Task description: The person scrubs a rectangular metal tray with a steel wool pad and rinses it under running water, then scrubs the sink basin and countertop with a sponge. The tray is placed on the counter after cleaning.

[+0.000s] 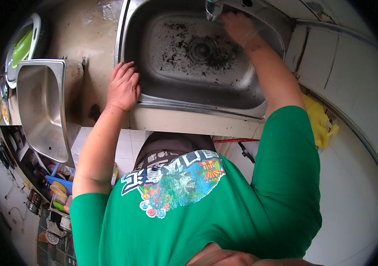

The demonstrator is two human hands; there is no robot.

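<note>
My left hand (124, 84) rests on the left rim of a stainless-steel sink (195, 105), its fingers slightly bent over the edge. Under the metal faucet (214, 9), at the sink's far right, is my right hand (238, 27). Its fingers are partly blurred and turned away, so I cannot see whether they hold anything. Dark bits of debris (175, 50) lie scattered over the bottom of the bowl, thickest around the round drain (202, 49).
A loose stainless-steel basin (41, 99) sits tilted at the counter's (76, 33) left, overhanging its front edge. Behind it stands a white-rimmed container (37, 36) with something green. A yellow plastic jug (315, 119) is at right, beside the tiled wall (348, 63).
</note>
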